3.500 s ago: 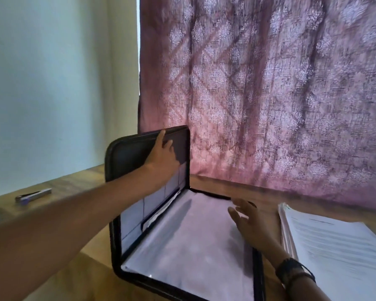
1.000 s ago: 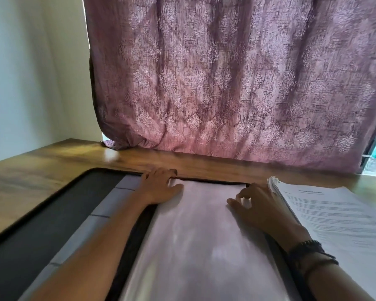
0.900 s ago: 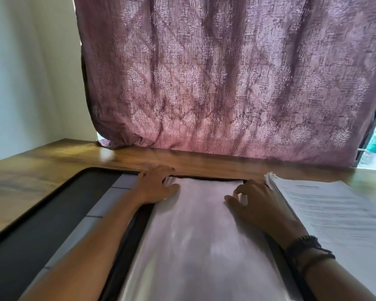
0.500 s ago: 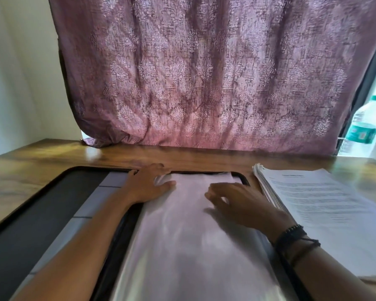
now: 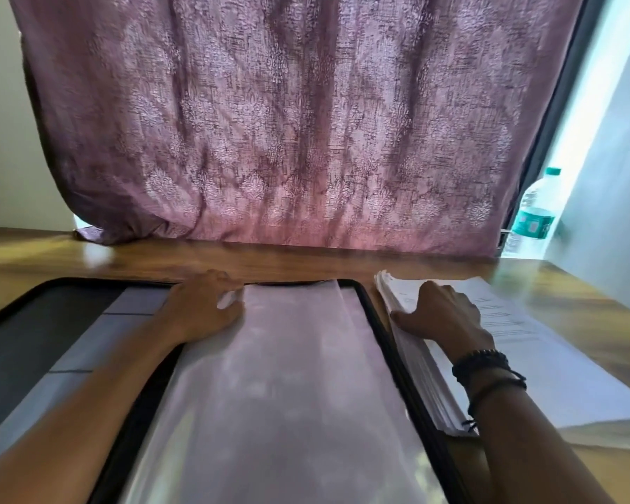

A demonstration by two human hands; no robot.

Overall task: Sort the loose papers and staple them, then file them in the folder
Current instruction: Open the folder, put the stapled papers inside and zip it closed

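Folder lies open flat up close, and its plastic sleeve looks slick and floppy. The left hand pinches the sleeve's far corner, fingers curled. Just right of the folder, the paper stack looks thick, loose and slidey. The right hand rests on top, fingers spread and thumb at the side edge. I'd squeeze that edge to lift it. Bottle sits way back.

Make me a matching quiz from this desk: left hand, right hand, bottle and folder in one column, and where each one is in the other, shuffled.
1 left hand
2 right hand
3 bottle
4 folder

A on the paper stack
B open on the table
C on the sleeves inside the folder
D far right, past the curtain

Pairs: 1-C, 2-A, 3-D, 4-B.
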